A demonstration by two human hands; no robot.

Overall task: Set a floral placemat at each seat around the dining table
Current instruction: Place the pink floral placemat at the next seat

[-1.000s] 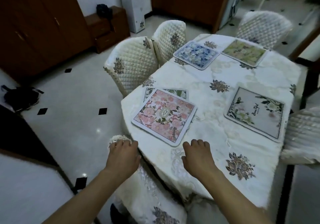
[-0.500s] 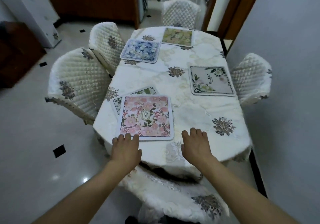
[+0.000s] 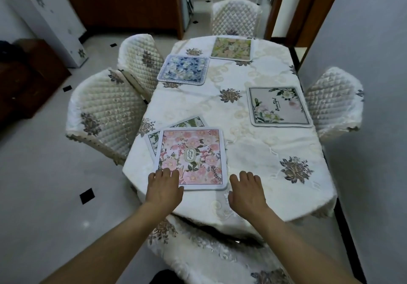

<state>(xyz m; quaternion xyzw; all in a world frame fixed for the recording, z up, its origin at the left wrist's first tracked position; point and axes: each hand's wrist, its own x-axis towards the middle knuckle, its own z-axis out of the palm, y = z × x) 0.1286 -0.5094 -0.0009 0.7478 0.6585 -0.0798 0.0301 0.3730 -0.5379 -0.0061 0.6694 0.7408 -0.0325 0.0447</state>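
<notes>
A pink floral placemat (image 3: 193, 154) lies at the near left of the dining table (image 3: 253, 151), on top of a green-leaf placemat (image 3: 189, 123) of which only the far edge shows. My left hand (image 3: 164, 187) rests flat on the pink mat's near left corner, fingers spread. My right hand (image 3: 246, 191) lies flat on the white tablecloth just right of that mat, holding nothing. A blue floral placemat (image 3: 184, 69) lies at the far left, a yellow-green one (image 3: 231, 48) at the far end, and a grey one with white flowers (image 3: 278, 106) at the right.
Quilted white chairs stand around the table: two on the left (image 3: 105, 112) (image 3: 138, 61), one at the far end (image 3: 235, 16), one on the right (image 3: 332, 101), and one right below me (image 3: 209, 253). A grey wall (image 3: 374, 41) runs close along the right. A wooden cabinet (image 3: 123, 2) stands behind.
The view has swung right to face the table's length. My left hand moved from the chair edge onto the pink mat's near corner. My right hand stayed on the cloth.
</notes>
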